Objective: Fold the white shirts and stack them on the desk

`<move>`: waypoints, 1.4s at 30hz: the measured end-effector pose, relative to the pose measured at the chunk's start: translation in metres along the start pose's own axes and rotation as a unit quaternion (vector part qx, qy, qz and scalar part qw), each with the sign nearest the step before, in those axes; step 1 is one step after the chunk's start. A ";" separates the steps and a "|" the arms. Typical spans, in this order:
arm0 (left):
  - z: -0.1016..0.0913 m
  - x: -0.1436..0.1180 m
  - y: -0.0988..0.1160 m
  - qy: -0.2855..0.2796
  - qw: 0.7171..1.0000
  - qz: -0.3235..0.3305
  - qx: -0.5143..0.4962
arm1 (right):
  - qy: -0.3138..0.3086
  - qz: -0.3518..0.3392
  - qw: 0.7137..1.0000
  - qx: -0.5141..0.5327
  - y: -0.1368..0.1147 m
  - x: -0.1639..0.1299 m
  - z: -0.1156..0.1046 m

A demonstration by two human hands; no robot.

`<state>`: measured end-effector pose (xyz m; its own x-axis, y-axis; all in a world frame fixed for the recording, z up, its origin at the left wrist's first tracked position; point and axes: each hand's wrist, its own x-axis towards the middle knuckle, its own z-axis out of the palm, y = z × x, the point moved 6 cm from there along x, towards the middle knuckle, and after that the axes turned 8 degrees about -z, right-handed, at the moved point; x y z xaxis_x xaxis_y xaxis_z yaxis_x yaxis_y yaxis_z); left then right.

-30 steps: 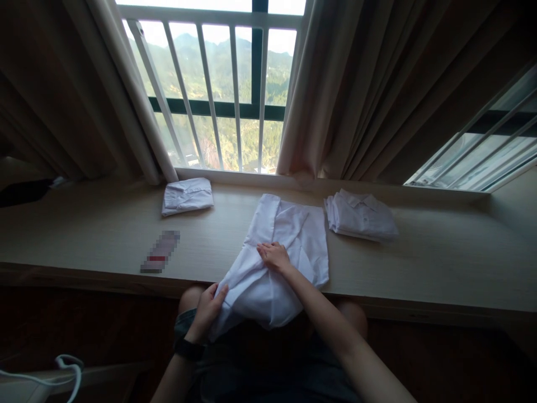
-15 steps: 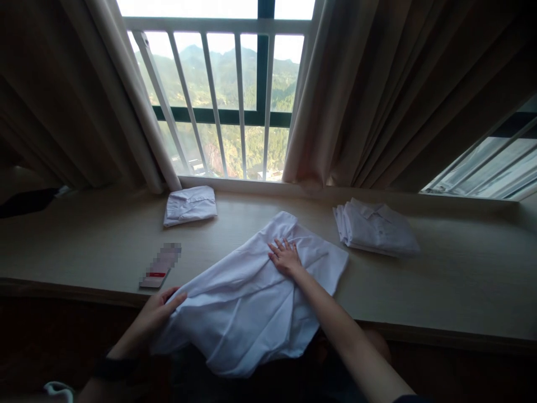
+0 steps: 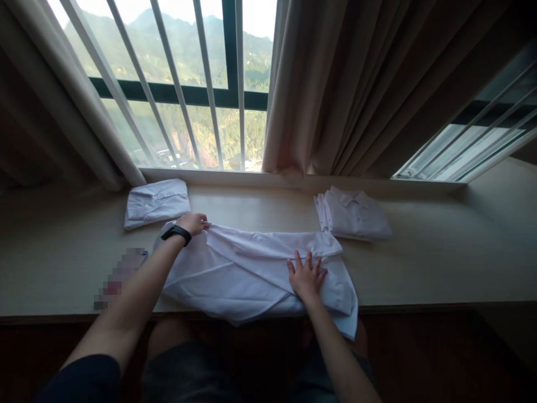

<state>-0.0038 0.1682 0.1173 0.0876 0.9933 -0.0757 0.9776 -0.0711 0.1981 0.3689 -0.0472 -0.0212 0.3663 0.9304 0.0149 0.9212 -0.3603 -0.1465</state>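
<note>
A white shirt [image 3: 247, 274] lies partly folded along the front of the ledge, its lower right corner hanging over the edge. My left hand [image 3: 196, 223], with a black band on the wrist, pinches the shirt's far left edge. Spread flat on the right part of the cloth, my right hand [image 3: 307, 275] presses it down with fingers apart. Beyond my left hand sits a folded white shirt [image 3: 157, 201]. A stack of folded white shirts [image 3: 354, 212] with collar and buttons showing rests past the shirt's right end.
The pale wooden ledge [image 3: 423, 268] runs below a barred window [image 3: 180, 95] with grey curtains [image 3: 327, 84] on both sides. A blurred-out flat item [image 3: 121, 274] lies on the ledge at the left, partly behind my left forearm. My knees are under the front edge.
My left hand has moved from the near left up to the far left, carrying the shirt's edge along. The shirt now lies straighter along the ledge. The view has tilted down and shifted right.
</note>
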 end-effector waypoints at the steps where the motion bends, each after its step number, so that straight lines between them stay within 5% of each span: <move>1: 0.006 0.001 0.012 0.023 1.000 0.006 0.005 | 0.001 0.007 1.000 0.001 0.002 0.003 -0.001; 5: 0.040 -0.031 0.076 0.085 0.994 0.073 0.004 | 0.024 0.017 1.000 -0.005 0.001 0.006 -0.004; 8: 0.077 -0.082 0.141 0.101 0.975 0.200 -0.009 | 0.027 0.004 1.000 0.015 0.005 0.005 -0.007; 12: 0.126 -0.142 0.188 0.112 0.958 0.264 -0.018 | 0.100 -0.017 0.991 0.087 0.046 0.020 -0.028; 16: 0.157 -0.151 0.174 0.075 0.969 0.235 -0.005 | 0.217 0.012 0.964 0.156 0.116 0.054 -0.053; 22: 0.161 -0.140 0.146 0.067 0.969 0.237 0.001 | 0.177 0.080 0.931 0.310 0.175 0.094 -0.040; 29: 0.160 -0.140 0.145 0.068 0.970 0.233 -0.002 | 0.165 0.066 0.938 0.297 0.187 0.051 -0.039; 34: 0.156 -0.142 0.147 0.063 0.969 0.240 -0.004 | -0.039 -0.075 0.969 0.232 0.169 0.023 -0.029; 36: 0.156 -0.142 0.148 0.065 0.969 0.237 -0.006 | -0.088 -0.089 0.961 0.248 0.168 0.023 -0.029; 39: 0.156 -0.142 0.149 0.065 0.970 0.234 -0.008 | -0.081 -0.100 0.936 0.327 0.168 0.036 -0.038; 42: 0.156 -0.142 0.148 0.063 0.970 0.235 -0.012 | -0.094 -0.083 0.942 0.311 0.170 0.049 -0.040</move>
<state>0.1588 0.0021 0.0049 0.4966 0.8551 0.1488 0.8307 -0.5180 0.2039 0.5487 -0.0658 -0.0057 0.1403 0.9871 -0.0776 0.6870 -0.1535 -0.7102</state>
